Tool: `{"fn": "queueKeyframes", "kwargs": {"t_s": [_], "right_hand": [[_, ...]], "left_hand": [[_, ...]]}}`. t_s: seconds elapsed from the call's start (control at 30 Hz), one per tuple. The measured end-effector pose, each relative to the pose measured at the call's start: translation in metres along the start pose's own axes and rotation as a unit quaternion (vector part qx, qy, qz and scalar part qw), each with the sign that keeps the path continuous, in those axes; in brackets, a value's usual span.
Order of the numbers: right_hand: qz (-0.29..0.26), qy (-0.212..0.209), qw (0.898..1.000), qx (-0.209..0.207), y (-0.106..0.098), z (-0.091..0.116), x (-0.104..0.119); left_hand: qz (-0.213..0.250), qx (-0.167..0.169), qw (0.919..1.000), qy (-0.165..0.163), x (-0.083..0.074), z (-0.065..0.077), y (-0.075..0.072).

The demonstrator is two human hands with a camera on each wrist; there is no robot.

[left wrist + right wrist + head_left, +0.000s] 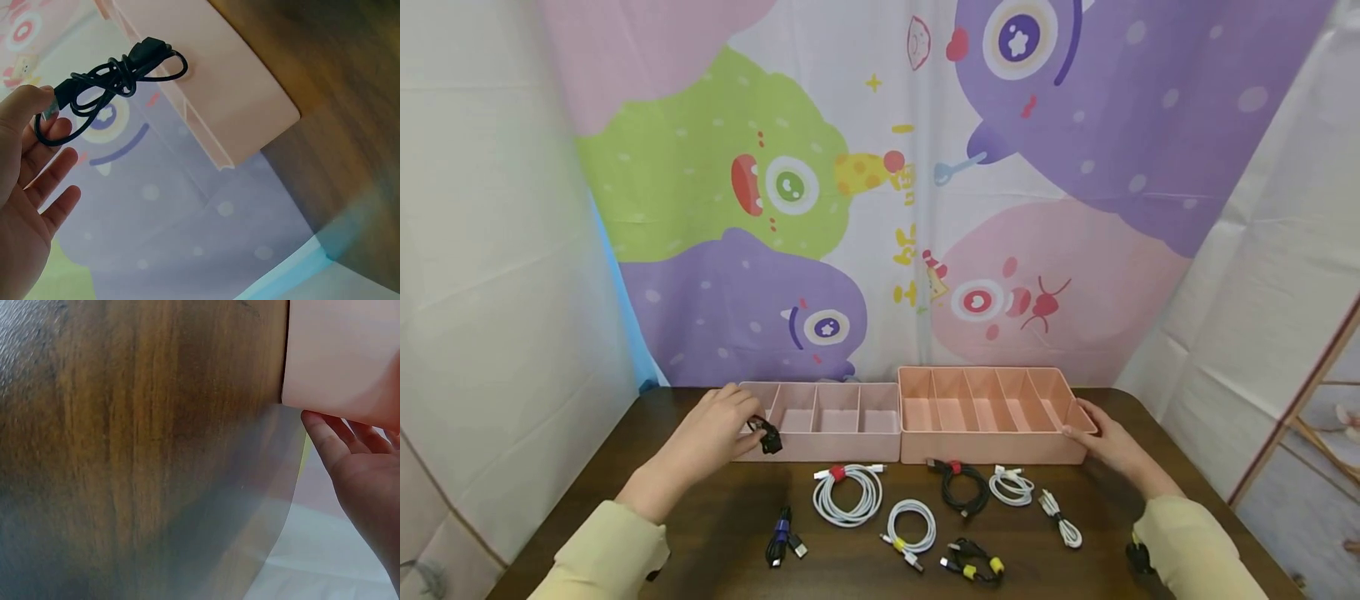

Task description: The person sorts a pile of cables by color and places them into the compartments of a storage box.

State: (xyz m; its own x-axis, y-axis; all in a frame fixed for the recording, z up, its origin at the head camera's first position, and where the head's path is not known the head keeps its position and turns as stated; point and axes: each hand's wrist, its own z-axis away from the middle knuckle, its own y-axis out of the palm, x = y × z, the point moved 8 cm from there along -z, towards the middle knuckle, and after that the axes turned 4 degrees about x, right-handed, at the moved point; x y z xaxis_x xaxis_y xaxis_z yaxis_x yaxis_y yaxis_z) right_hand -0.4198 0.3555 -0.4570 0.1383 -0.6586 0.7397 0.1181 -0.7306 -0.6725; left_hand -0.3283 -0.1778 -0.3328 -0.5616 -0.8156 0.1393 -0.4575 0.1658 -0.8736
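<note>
My left hand (726,421) pinches a black USB cable (119,78), looped into a small bundle, between thumb and fingertips. The bundle hangs before the left end of the pale pink divided box (820,448); the other fingers are spread below in the left wrist view. At the right end of the peach divided box (992,448), my right hand (1112,446) holds the corner, its thumb over the front rim and its fingers along the end wall (340,381). Both boxes stand end to end, and the compartments that show hold nothing.
Before the boxes on the dark wooden table (700,517) lie white cables with red (850,500) and yellow ties (912,525), black cables (966,492), a purple-tied cable (782,537) and more white cables (1011,486). A cartoon curtain (887,333) hangs behind.
</note>
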Motion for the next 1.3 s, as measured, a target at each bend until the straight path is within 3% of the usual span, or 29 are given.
{"fn": "queueKeyframes", "kwargs": {"t_s": [0.57, 1.3], "right_hand": [[-0.008, 0.015, 1.0, 0.004, 0.002, 0.0, -0.006], [0.0, 0.01, 1.0, 0.005, 0.001, -0.001, -0.002]], "left_hand": [[0.004, 0.009, 0.9995, -0.031, 0.024, -0.011, -0.009], [-0.001, -0.007, 0.9985, -0.054, 0.057, -0.009, 0.015]]}}
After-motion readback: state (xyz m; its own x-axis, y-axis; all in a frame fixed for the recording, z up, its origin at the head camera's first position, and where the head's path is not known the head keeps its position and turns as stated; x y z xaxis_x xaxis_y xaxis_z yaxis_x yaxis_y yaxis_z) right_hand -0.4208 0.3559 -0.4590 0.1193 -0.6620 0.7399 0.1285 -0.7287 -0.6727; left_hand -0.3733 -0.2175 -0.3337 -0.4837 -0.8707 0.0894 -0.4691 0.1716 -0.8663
